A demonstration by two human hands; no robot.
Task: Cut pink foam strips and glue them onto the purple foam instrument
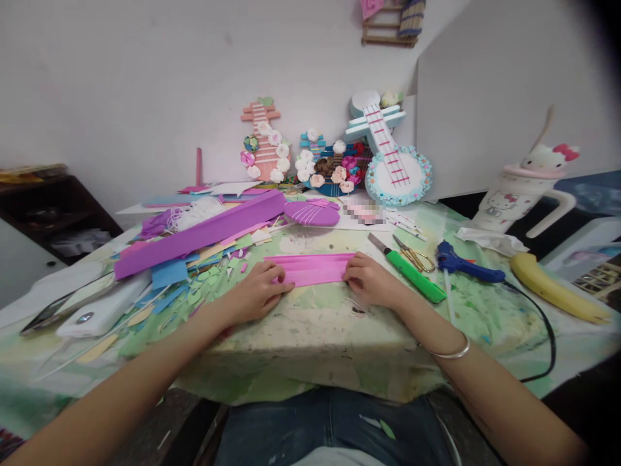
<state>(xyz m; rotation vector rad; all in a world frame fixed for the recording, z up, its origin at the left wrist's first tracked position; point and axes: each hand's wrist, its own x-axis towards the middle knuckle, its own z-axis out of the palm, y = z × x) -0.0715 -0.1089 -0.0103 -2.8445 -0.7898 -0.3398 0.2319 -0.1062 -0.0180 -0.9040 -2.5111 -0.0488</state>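
Observation:
A bright pink strip of paper, creased lengthwise, lies on the table in front of me. My left hand grips its left end, fingers bent and thumb along the lower edge. At the other end, my right hand pinches the paper between curled fingers and thumb. Just right of that hand are a green utility knife with its blade out and gold-handled scissors. Behind the strip sits a purple oval piece strung with white lines.
Paper scraps and a long purple strip cover the left side. To the right are a blue glue gun with a black cord, a banana and a white tumbler. Decorated lute-shaped crafts lean against the wall.

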